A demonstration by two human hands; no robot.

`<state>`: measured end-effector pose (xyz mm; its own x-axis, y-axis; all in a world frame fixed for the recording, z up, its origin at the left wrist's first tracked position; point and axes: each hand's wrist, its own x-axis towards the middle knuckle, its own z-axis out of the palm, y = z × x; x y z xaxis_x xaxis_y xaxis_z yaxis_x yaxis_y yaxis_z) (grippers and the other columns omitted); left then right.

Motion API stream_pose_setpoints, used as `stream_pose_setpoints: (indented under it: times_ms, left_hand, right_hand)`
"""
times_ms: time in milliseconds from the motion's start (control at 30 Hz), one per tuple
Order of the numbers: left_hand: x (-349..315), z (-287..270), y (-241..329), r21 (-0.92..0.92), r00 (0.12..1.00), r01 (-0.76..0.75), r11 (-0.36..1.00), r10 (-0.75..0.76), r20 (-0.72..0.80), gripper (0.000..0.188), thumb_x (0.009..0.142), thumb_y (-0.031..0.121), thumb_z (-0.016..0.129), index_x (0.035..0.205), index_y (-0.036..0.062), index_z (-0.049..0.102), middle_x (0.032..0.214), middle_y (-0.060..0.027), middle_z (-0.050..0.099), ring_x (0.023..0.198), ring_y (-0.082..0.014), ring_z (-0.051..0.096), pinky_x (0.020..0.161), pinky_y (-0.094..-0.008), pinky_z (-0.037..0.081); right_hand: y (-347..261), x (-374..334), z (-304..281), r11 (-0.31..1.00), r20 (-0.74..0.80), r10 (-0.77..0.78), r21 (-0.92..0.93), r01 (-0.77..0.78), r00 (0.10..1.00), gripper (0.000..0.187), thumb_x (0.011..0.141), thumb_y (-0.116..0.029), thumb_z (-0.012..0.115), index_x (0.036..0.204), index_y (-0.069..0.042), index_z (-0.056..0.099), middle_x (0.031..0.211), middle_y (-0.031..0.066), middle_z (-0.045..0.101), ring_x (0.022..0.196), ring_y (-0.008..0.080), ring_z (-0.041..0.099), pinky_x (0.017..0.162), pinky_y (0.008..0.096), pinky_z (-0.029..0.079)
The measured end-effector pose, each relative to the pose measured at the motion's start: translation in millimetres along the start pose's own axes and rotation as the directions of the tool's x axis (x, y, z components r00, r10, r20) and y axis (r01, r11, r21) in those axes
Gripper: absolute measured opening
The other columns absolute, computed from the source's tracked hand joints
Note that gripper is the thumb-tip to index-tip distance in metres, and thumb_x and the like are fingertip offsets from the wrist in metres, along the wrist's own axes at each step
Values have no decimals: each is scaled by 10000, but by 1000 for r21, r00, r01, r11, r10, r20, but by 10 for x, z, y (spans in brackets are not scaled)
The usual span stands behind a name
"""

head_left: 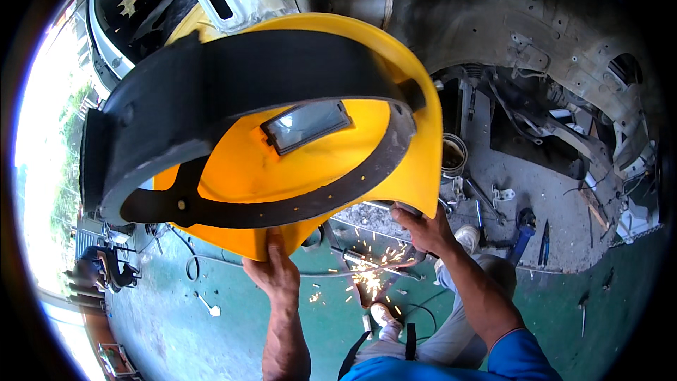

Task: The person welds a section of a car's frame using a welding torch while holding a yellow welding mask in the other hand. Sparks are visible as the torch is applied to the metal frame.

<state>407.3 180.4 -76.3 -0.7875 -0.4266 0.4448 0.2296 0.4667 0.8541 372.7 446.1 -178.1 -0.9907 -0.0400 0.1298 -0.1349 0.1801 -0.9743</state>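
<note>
A yellow welding helmet point(419, 148) hangs large in front of me, its inside toward me. Its black headband point(282, 63) and dark lens window point(307, 125) show. My left hand point(273, 273) is closed on the helmet's lower edge, thumb on the near side. Partly behind the helmet's lower right corner, my right hand point(423, 231) is closed around a dark thing, mostly hidden, that I cannot make out. Bright orange sparks point(368, 279) spray below, between my two hands; their source is hidden.
A stripped car body point(458, 21) spans the far side, with a grey slab point(493, 169) beneath. On the slab stand a can point(453, 154), a blue tool point(523, 233) and pliers point(544, 242). A cable point(190, 264) crosses the green floor. My shoes are near the sparks.
</note>
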Motion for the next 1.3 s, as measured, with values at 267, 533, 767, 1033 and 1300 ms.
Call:
stream_pose_setpoints:
  times_ms: [267,533,767,1033,1300]
  left_hand:
    - [-83,-374,-368,-151,982,37,988,-64,-178,329,954,155,618,1137,-118,619,1058,-130,680,912,-204,624,838,-338,510]
    - [-327,-773,-824,-107,950,184,977,-205,-237,404,945,196,610,1213,-107,602,1123,-170,662,956,-245,623,878,-374,502]
    - [-468,-734,-770,-55,955,213,975,-220,-197,411,939,210,618,1196,-110,599,1103,-159,664,955,-243,619,873,-367,501]
    - [-478,-730,-839,-78,953,223,972,-234,-193,373,937,184,624,1166,-111,604,1077,-146,672,934,-222,608,850,-353,496]
    - [-453,-662,-756,-72,962,201,977,-211,-172,365,945,193,617,1148,-110,612,1052,-135,674,915,-219,606,844,-347,495]
  right_hand:
    - [46,-40,-36,1000,-68,-17,9,17,998,348,877,-261,762,1044,-24,570,782,82,650,702,171,626,656,336,514]
    - [18,-61,-20,1000,-66,-11,-16,10,998,397,879,-299,749,1079,-4,573,838,125,681,748,226,660,695,361,526]
    - [16,-58,65,998,-77,-48,25,50,996,385,875,-266,758,1079,4,574,827,122,691,731,203,666,682,342,531]
    - [-68,-53,71,1000,-79,-13,-24,11,997,365,873,-264,767,1059,-8,586,840,116,692,729,189,656,678,336,532]
    - [36,-46,72,999,-75,-2,37,4,997,348,876,-269,765,1046,-17,596,849,110,697,739,185,659,680,338,534]
